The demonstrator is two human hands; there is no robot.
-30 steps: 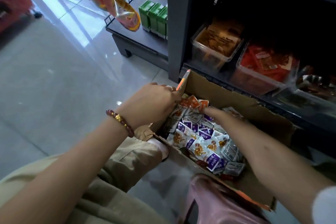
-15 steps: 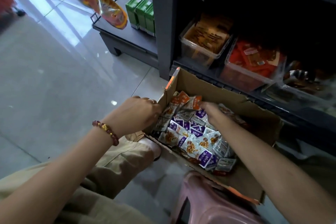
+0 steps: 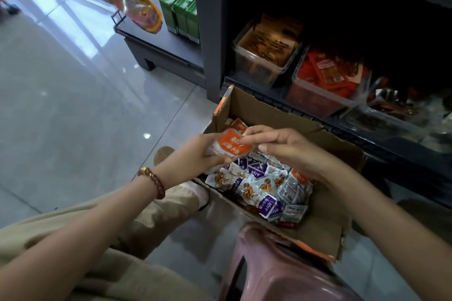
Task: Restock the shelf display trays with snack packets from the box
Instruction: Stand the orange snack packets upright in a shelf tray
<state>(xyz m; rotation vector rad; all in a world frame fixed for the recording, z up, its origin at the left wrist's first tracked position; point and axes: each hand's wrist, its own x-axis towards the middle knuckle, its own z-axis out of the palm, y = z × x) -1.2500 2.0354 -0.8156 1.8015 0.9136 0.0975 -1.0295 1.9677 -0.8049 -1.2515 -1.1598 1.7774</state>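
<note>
A glossy grey tiled floor [image 3: 73, 105] spreads out from an open brown cardboard box [image 3: 269, 115], which sits on it against the foot of a dark metal shelf unit [image 3: 210, 32]. Just behind the box, on the lowest shelf, stand clear plastic display trays: one with brown packets [image 3: 259, 63], to its right one with red packets [image 3: 315, 98], and further right a third tray [image 3: 391, 120] whose contents are too dim to make out. Behind the box to the left, well apart from it, green cartons [image 3: 181, 14] stand in a row on a low platform, and a shiny orange snack bag [image 3: 139, 10] hangs above them. Inside the box lies a loose heap of small purple-and-white snack packets [image 3: 264, 186], with a few orange ones among them. Over the box's left rim the left hand [image 3: 195, 154], a red bead bracelet [image 3: 154, 182] on its wrist, has its grip closed on an orange-and-white snack packet [image 3: 231, 145], fingers curled under it and thumb at its lower edge, so the packet sits clear above the heap. The right hand [image 3: 288, 151] hovers over the middle of the box with its grip loose: the fingers reach out nearly straight, a fingertip rests on the packet's upper edge, and the thumb lies just beside its right edge without clasping it. In front of the box stands a pink plastic stool [image 3: 269, 271], touching its near wall, and to the box's left a leg in beige trousers [image 3: 146, 215] stretches toward it.
</note>
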